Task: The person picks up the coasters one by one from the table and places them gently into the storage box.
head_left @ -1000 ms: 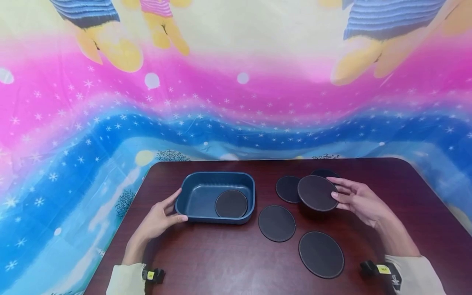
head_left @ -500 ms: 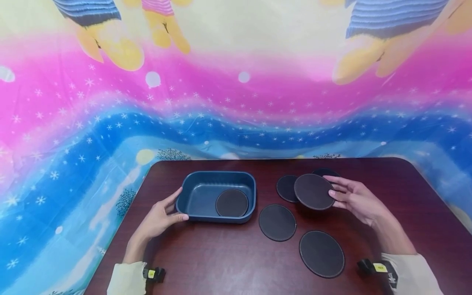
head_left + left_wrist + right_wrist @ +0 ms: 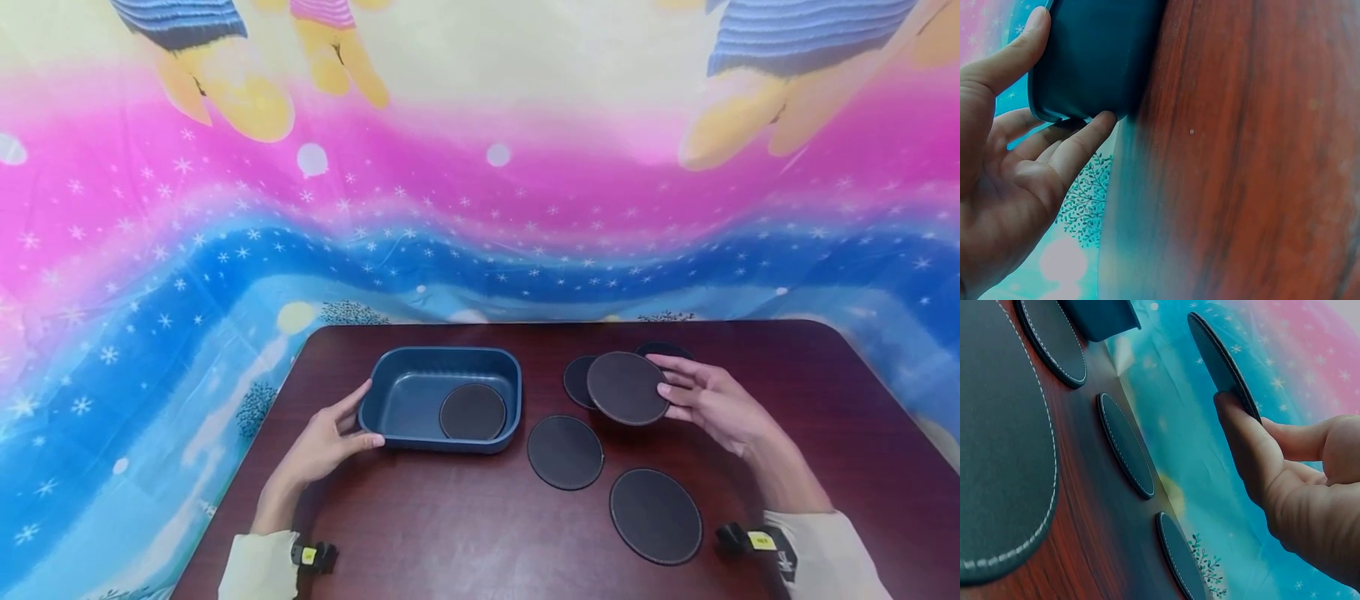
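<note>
In the head view a dark blue rectangular container (image 3: 382, 367) stands at the table's left, with one round dark coaster (image 3: 472, 412) lying inside it. My left hand (image 3: 324, 442) grips its left end, thumb at the near corner and fingers along the side; the left wrist view shows the thumb (image 3: 1034, 34) on the rim. My right hand (image 3: 708, 406) pinches another coaster (image 3: 627, 388) between thumb and fingers, raised off the table and slightly tilted. In the right wrist view that held coaster (image 3: 1219, 362) appears edge-on, apart from the others.
Several more coasters lie flat: one at the middle (image 3: 566, 452), one nearer the front (image 3: 656, 517), and two at the back, partly hidden behind the held one. A patterned cloth (image 3: 480, 208) hangs behind the dark red wooden table (image 3: 450, 525).
My right hand has moved a little to the left with the coaster, which now covers more of the back-left one on the table. The left hand and container stay put.
</note>
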{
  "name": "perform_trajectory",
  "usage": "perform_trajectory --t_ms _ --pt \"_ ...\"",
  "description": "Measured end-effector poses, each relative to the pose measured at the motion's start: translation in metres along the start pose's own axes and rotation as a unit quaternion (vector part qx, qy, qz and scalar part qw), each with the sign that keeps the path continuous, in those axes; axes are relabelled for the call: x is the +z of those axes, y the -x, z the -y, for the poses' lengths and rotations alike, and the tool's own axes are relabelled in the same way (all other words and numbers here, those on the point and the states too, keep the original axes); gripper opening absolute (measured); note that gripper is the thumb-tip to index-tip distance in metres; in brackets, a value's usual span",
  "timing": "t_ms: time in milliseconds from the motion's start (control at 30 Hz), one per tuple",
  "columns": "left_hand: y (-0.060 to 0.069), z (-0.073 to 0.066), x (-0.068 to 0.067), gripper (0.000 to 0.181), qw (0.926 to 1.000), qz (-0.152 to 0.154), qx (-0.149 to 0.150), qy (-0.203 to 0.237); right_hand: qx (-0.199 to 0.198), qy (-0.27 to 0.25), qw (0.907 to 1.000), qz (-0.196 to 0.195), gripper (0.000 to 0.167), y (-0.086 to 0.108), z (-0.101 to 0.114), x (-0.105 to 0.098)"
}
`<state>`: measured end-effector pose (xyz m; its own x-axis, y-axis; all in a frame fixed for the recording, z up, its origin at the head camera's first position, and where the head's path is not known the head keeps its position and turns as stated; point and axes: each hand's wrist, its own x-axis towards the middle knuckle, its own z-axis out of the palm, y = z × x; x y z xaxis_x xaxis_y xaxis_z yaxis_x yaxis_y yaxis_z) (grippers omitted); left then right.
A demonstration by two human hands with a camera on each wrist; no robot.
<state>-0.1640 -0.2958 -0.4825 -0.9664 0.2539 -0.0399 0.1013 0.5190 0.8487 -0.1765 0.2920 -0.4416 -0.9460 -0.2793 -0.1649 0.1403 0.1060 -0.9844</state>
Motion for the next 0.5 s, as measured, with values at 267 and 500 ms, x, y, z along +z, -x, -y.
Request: perform_trajectory --t_ms 267,500 --pt "0.001 -0.004 -0.002 0.099 1.0 0.001 0.007 -0.006 0.0 0.0 1.0 -0.001 0.075 -0.005 0.002 0.007" --pt "0.0 -0.001 0.0 0.099 1.0 0.002 -0.003 -0.001 -0.001 0.011 0.9999 -0.005 0.074 -0.007 0.001 0.013"
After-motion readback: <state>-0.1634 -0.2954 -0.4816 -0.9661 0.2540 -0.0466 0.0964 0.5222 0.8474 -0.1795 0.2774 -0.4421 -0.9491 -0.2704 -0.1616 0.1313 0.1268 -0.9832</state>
